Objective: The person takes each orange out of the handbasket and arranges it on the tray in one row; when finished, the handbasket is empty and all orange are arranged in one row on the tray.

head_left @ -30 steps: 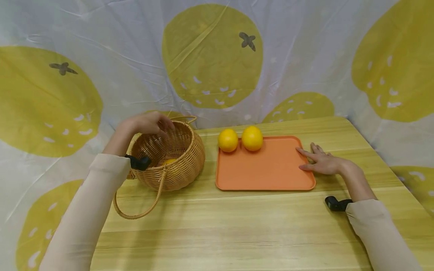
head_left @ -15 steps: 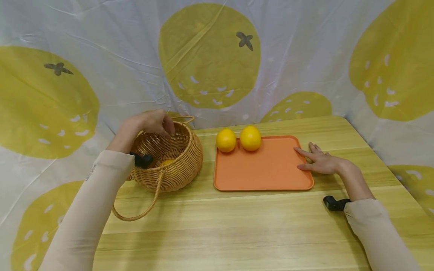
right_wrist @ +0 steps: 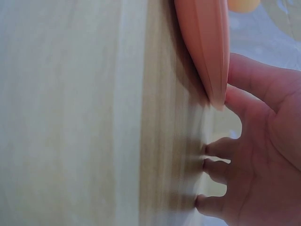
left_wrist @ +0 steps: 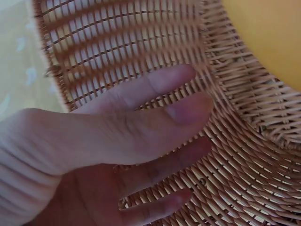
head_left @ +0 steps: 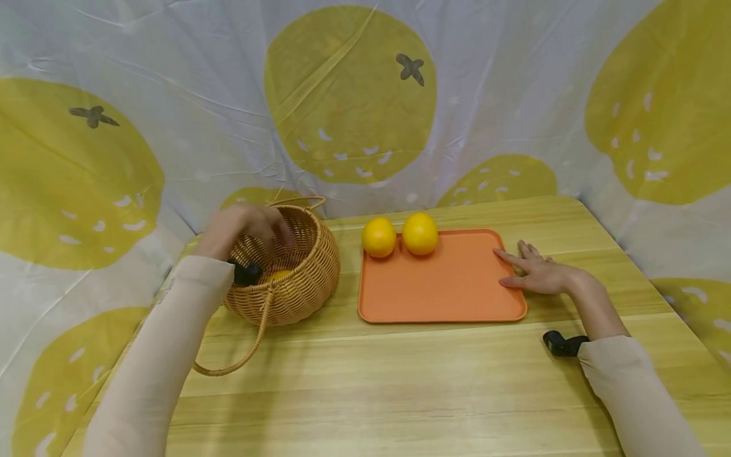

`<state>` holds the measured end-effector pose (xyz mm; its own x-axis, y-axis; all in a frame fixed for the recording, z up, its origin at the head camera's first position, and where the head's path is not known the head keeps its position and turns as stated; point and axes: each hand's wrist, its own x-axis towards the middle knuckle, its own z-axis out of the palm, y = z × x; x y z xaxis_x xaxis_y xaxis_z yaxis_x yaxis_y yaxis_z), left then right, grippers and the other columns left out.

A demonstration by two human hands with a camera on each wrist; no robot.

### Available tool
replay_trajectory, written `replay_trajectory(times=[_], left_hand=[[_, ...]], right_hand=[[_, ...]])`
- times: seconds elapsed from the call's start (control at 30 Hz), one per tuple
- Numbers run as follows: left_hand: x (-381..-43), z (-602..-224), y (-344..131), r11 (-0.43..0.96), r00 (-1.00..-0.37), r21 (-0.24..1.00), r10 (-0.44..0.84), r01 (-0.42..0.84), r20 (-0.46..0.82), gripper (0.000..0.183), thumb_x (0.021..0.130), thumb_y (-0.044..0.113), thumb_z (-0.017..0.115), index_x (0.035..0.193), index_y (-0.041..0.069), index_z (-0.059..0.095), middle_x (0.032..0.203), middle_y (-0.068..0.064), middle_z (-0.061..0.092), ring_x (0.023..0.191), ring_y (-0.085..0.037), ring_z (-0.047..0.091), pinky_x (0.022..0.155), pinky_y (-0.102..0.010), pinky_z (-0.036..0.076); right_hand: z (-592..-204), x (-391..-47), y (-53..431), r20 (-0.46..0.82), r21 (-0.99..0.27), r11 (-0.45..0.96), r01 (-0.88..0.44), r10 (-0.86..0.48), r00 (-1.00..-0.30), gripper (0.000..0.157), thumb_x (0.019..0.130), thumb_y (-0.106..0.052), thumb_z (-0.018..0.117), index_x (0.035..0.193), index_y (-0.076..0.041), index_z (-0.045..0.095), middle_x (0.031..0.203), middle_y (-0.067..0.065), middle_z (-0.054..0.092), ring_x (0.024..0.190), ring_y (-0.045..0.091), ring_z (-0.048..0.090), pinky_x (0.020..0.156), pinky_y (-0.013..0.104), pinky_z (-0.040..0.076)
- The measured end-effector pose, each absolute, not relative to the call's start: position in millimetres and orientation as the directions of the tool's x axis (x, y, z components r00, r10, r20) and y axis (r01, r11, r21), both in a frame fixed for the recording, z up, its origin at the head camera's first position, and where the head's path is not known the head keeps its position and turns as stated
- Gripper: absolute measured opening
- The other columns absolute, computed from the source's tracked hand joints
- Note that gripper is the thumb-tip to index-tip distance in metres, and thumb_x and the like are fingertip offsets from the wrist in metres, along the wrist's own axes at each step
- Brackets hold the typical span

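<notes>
My left hand [head_left: 251, 230] reaches down through the mouth of a round wicker basket [head_left: 313, 270], its fingers loosely spread and holding nothing. Inside, on the basket's floor, lies an orange [left_wrist: 270, 35], just past the fingertips in the left wrist view. To the right is a flat orange tray [head_left: 442, 289]. My right hand [head_left: 545, 277] rests at the tray's right edge, thumb and index finger touching the rim while the other fingertips press on the table. Two oranges, one at the tray's back left corner [head_left: 379, 237] and another beside it [head_left: 420, 234], sit side by side.
The basket's front handle [head_left: 237, 365] hangs down to the wooden table [head_left: 411, 387], and its rear handle [head_left: 308, 200] stands up behind. A white curtain [head_left: 497, 95] printed with big yellow fruit encloses the table at the back and sides.
My left hand has lowered from over the basket's rim deeper into it. The right hand stays on the tray's edge, and the tray and its oranges keep their places.
</notes>
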<state>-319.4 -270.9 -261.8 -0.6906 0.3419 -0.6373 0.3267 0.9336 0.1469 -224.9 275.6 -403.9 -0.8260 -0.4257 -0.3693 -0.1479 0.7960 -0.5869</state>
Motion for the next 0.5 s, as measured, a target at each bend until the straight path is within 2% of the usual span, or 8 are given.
replay_trajectory(times=[0.1, 0.17, 0.3, 0.4, 0.5], left_hand=[[-320, -265, -266, 0.94, -0.679, 0.098, 0.306, 0.327, -0.667, 0.037, 0.086, 0.016, 0.083, 0.122, 0.021, 0.076, 0.14, -0.009, 0.061, 0.14, -0.04, 0.047, 0.114, -0.06, 0.04], [-321, -268, -265, 0.938, -0.65, 0.121, 0.315, 0.326, -0.692, 0.038, 0.087, 0.016, 0.083, 0.124, 0.02, 0.075, 0.142, -0.01, 0.06, 0.141, -0.04, 0.047, 0.115, -0.059, 0.04], [-324, -276, -267, 0.915, -0.55, 0.263, 0.394, 0.305, -0.736, 0.042, 0.09, 0.018, 0.082, 0.13, 0.015, 0.072, 0.144, -0.012, 0.062, 0.135, -0.034, 0.056, 0.115, -0.052, 0.043], [-325, -283, -272, 0.9, -0.483, 0.387, 0.434, 0.2, -0.76, 0.044, 0.09, 0.015, 0.081, 0.133, 0.01, 0.07, 0.142, -0.013, 0.063, 0.121, -0.023, 0.066, 0.112, -0.047, 0.048], [-324, -290, -276, 0.876, -0.437, 0.477, 0.458, 0.074, -0.774, 0.045, 0.092, 0.01, 0.078, 0.135, 0.005, 0.067, 0.137, -0.011, 0.065, 0.109, -0.013, 0.069, 0.109, -0.042, 0.051]], right_hand=[[-404, -224, 276, -0.369, -0.59, 0.794, -0.147, -0.427, -0.826, 0.087, 0.104, -0.044, 0.059, 0.165, -0.002, 0.014, 0.162, 0.041, -0.022, 0.149, 0.061, -0.021, 0.112, 0.08, -0.013], [-404, -224, 275, -0.367, -0.594, 0.791, -0.147, -0.429, -0.826, 0.086, 0.104, -0.044, 0.059, 0.165, -0.002, 0.014, 0.162, 0.041, -0.022, 0.149, 0.061, -0.021, 0.111, 0.08, -0.013], [-403, -224, 274, -0.363, -0.597, 0.788, -0.149, -0.431, -0.826, 0.086, 0.104, -0.044, 0.059, 0.165, -0.002, 0.014, 0.162, 0.041, -0.021, 0.149, 0.061, -0.021, 0.112, 0.08, -0.013], [-403, -225, 274, -0.364, -0.59, 0.793, -0.152, -0.43, -0.826, 0.086, 0.104, -0.044, 0.058, 0.165, -0.002, 0.015, 0.162, 0.041, -0.021, 0.149, 0.061, -0.02, 0.112, 0.08, -0.013], [-402, -225, 273, -0.366, -0.584, 0.797, -0.154, -0.428, -0.826, 0.086, 0.104, -0.044, 0.058, 0.165, -0.002, 0.015, 0.162, 0.041, -0.02, 0.15, 0.061, -0.019, 0.112, 0.08, -0.012]])
